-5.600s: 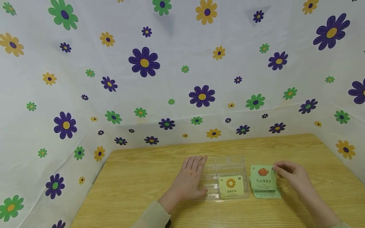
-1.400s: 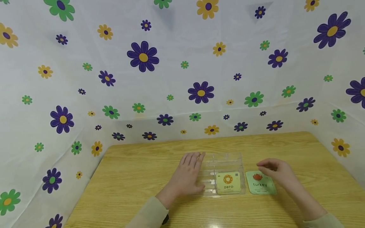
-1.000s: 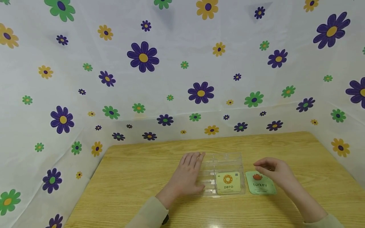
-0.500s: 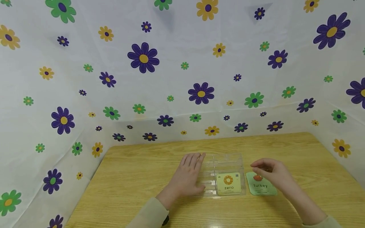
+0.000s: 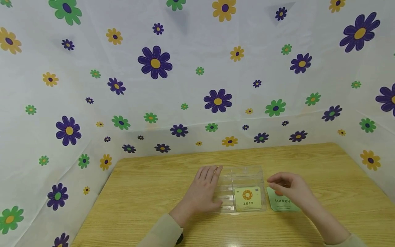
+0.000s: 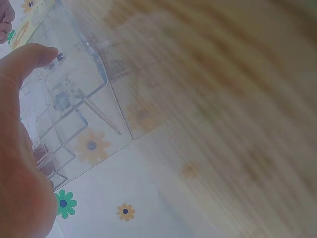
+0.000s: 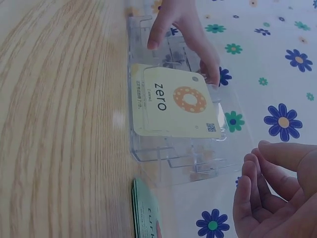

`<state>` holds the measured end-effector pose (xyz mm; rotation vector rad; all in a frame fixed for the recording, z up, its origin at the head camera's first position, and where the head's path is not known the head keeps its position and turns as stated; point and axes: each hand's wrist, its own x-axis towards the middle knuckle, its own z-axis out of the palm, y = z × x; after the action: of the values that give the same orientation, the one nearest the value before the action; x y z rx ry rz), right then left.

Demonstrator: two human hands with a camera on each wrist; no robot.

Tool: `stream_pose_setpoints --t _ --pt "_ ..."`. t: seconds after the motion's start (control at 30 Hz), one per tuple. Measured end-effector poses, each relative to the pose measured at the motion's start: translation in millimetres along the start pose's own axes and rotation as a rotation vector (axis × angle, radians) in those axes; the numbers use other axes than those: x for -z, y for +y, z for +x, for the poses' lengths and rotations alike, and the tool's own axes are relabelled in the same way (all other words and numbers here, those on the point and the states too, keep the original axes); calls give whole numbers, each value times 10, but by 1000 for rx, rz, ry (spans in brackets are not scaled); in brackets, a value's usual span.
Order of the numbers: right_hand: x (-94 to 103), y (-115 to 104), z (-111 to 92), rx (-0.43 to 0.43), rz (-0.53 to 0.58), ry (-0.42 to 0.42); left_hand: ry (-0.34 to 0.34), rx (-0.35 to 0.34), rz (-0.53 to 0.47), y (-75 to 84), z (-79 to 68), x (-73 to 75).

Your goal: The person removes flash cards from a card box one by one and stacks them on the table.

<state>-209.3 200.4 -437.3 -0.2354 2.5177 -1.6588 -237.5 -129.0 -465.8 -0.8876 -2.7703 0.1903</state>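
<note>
My left hand [image 5: 202, 190] rests on the left part of a clear plastic card holder [image 5: 263, 195], fingers extended toward its far side and thumb at its near side. A yellow "zero" card [image 5: 248, 199] with an orange ring picture lies in the holder's right compartment. Just right of the holder is a small stack of green cards [image 5: 279, 204], topped by the "turkey" card. Above that stack my right hand [image 5: 294, 192] hovers with loosely bent fingers, thumb close to the index finger, nothing between them. It hides the top of the turkey picture.
The wooden table [image 5: 148, 192] is enclosed at the back and sides by a white cloth [image 5: 185, 85] printed with purple, green and orange flowers. Several stepped slots show in the clear holder in the left wrist view [image 6: 84, 119].
The lifted turkey card has come down flat on the green stack, and my right hand has let go. That hand then drifted left toward the holder. My left hand stayed in place.
</note>
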Motion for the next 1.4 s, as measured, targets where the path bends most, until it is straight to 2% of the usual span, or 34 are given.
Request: stream_pose_setpoints --t 0.73,1.4 --pt "-136 27 20 79 -63 -11 10 2 -2 -4 2 -9" --pt "-214 90 71 74 -81 -24 -4 7 2 1 2 1"
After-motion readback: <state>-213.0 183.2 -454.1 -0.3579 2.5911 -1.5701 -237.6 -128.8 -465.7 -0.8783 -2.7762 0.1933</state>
